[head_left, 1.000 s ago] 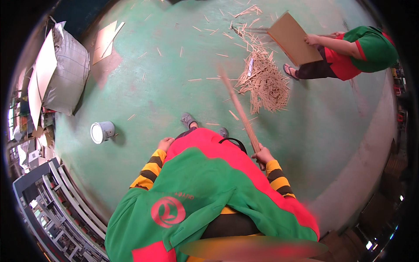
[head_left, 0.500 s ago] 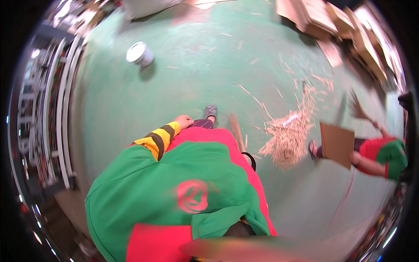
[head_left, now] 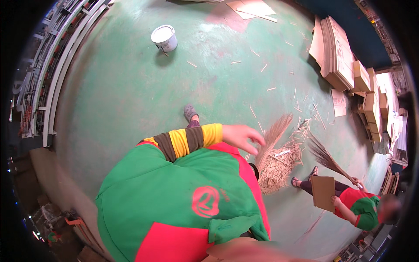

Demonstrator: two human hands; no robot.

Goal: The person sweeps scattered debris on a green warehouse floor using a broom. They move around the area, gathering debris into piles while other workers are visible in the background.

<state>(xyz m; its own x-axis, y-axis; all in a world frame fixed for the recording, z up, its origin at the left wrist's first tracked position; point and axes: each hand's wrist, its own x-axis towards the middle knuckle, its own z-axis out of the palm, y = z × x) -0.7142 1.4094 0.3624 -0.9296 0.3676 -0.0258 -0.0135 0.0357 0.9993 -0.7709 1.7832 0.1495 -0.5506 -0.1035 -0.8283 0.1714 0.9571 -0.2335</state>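
Observation:
My left hand (head_left: 241, 137), in a yellow-and-brown striped sleeve, reaches across in front of my body. Its fingers are apart and it holds nothing. Just beyond its fingertips a broom (head_left: 276, 134) with long brown bristles stands against a heap of thin cardboard strips (head_left: 281, 168). My body hides that broom's handle, and my right hand is out of sight. On the heap's right side a co-worker holds a second broom (head_left: 329, 160) in one hand and a brown cardboard sheet (head_left: 323, 193) in the other.
A white bucket (head_left: 166, 40) stands on the green floor (head_left: 126, 96) ahead. Stacked flat cardboard (head_left: 338, 54) and boxes line the far right. Loose strips lie scattered, and flat sheets (head_left: 253, 8) lie at the far edge. Metal racking (head_left: 59, 65) runs along the left.
My left hand has moved right, from near my leg toward the broom, and its fingers have spread. The broom's bristles now lie over the heap. The view has turned, shifting the surroundings.

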